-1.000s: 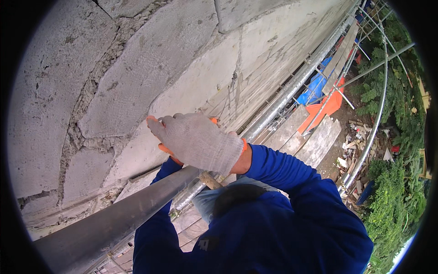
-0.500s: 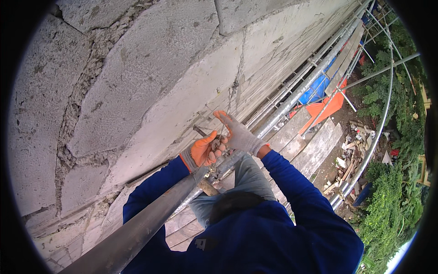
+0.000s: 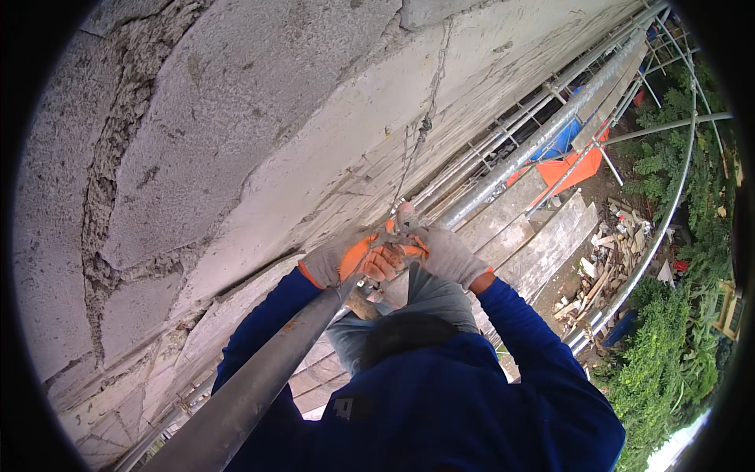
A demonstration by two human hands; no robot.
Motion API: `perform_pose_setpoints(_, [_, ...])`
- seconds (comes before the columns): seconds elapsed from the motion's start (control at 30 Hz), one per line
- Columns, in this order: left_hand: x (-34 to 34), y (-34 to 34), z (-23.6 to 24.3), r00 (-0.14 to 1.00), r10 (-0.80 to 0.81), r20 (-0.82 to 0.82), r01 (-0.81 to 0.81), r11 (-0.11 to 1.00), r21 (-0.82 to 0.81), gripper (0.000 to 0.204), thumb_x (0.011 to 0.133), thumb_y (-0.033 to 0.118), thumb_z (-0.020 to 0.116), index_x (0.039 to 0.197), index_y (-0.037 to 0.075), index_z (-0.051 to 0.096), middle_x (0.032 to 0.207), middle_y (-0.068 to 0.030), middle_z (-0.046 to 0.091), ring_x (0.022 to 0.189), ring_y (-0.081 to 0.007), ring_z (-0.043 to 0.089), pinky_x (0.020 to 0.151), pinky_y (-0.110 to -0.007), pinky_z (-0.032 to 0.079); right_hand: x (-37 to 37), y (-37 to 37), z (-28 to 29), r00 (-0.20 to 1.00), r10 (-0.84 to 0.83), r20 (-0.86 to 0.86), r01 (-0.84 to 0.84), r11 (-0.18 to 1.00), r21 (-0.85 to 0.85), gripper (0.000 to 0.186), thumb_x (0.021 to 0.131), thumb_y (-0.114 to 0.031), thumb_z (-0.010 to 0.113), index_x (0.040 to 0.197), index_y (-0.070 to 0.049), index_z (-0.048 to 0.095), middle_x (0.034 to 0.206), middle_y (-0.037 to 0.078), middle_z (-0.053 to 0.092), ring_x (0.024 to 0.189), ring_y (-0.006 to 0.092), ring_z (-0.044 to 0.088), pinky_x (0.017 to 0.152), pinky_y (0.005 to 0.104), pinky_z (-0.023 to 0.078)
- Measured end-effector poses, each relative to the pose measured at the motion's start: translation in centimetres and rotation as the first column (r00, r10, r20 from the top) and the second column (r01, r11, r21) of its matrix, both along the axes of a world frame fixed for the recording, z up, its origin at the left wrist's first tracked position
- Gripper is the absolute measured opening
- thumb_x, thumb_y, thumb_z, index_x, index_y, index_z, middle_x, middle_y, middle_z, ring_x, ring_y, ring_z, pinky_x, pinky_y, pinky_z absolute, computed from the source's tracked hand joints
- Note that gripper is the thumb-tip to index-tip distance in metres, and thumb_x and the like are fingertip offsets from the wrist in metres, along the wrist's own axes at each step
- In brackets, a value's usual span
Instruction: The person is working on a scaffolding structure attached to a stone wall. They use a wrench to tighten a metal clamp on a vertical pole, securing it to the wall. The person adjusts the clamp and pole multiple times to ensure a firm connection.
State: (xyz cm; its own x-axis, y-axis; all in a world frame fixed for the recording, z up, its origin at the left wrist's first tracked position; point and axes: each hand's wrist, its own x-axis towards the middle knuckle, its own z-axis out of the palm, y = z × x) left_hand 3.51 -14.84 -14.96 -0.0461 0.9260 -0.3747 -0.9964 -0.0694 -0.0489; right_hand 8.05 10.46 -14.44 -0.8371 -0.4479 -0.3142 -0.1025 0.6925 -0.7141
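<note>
The left hand (image 3: 346, 258) and the right hand (image 3: 447, 252), both gloved, are resting together at the end of a grey metal pole (image 3: 271, 358), apparently in a close, two-handed handling step; their fingers are curling inward, but I cannot tell whether they are gripping anything, and the next move is probably calling for steady, fine finger control. A thin dark strand (image 3: 404, 177), perhaps wire, is running along the pale wall (image 3: 314, 177) toward the right fingertips, looking narrow and uneven.
</note>
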Motion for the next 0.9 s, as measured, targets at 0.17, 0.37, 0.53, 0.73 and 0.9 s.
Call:
perform_pose_setpoints(0.17, [0.6, -0.6, 12.8, 0.677, 0.064, -0.733, -0.499, 0.772, -0.393, 0.037, 0.097, 0.014, 0.064, 0.126, -0.007, 0.056, 0.122, -0.0163, 0.062, 0.106, -0.0245, 0.066, 0.093, -0.034, 0.055, 5.6, 1.6, 10.9, 0.97, -0.145, -0.195, 0.156, 0.987, 0.04, 0.035, 0.092, -0.017, 0.062, 0.125, -0.007, 0.057, 0.095, 0.019, 0.065, 0.081, 0.0383, 0.066, 0.067, 0.0479, 0.053])
perform_pose_setpoints(0.37, [0.6, -0.5, 16.8, -0.081, -0.633, -0.77, -0.484, 0.7, -0.525, 0.046, 0.085, 0.006, 0.074, 0.125, -0.007, 0.057, 0.109, -0.0208, 0.067, 0.096, -0.018, 0.067, 0.086, -0.033, 0.056, 6.9, -0.5, 20.2, 0.932, -0.079, -0.354, 0.084, 0.996, -0.001, 0.046, 0.084, 0.0, 0.065, 0.128, -0.009, 0.059, 0.095, 0.015, 0.061, 0.081, 0.0336, 0.066, 0.066, 0.0398, 0.055])
perform_pose_setpoints(0.53, [-0.1, -0.8, 15.2, -0.159, -0.753, -0.638, -0.595, 0.589, -0.547, 0.052, 0.081, 0.006, 0.077, 0.127, -0.007, 0.056, 0.104, -0.0201, 0.069, 0.086, -0.0172, 0.069, 0.077, -0.031, 0.057, 4.7, -1.4, 20.8, 0.829, 0.124, -0.546, -0.096, 0.992, 0.081, 0.048, 0.081, 0.0, 0.065, 0.128, -0.008, 0.06, 0.098, 0.015, 0.062, 0.08, 0.0327, 0.066, 0.063, 0.0391, 0.056])
perform_pose_setpoints(0.73, [0.3, -0.4, 13.0, 0.087, -0.601, -0.795, -0.587, 0.614, -0.528, 0.052, 0.079, 0.013, 0.08, 0.125, -0.002, 0.061, 0.1, -0.0201, 0.069, 0.075, -0.016, 0.066, 0.067, -0.033, 0.052, 5.7, 1.9, 16.5, 0.791, 0.145, -0.594, -0.106, 0.989, 0.101, 0.032, 0.085, -0.009, 0.063, 0.117, -0.005, 0.064, 0.099, 0.013, 0.062, 0.073, 0.0294, 0.066, 0.056, 0.0387, 0.055])
perform_pose_setpoints(0.9, [-0.6, -1.0, 13.9, -0.257, -0.805, -0.535, -0.679, 0.544, -0.492, 0.057, 0.077, 0.02, 0.082, 0.126, 0.001, 0.06, 0.097, -0.0187, 0.068, 0.078, -0.0173, 0.066, 0.065, -0.035, 0.052, 2.3, 0.0, 21.6, 0.738, 0.45, -0.503, -0.275, 0.881, 0.385, 0.04, 0.084, -0.006, 0.063, 0.124, -0.007, 0.06, 0.103, 0.012, 0.062, 0.085, 0.029, 0.067, 0.062, 0.0371, 0.057])
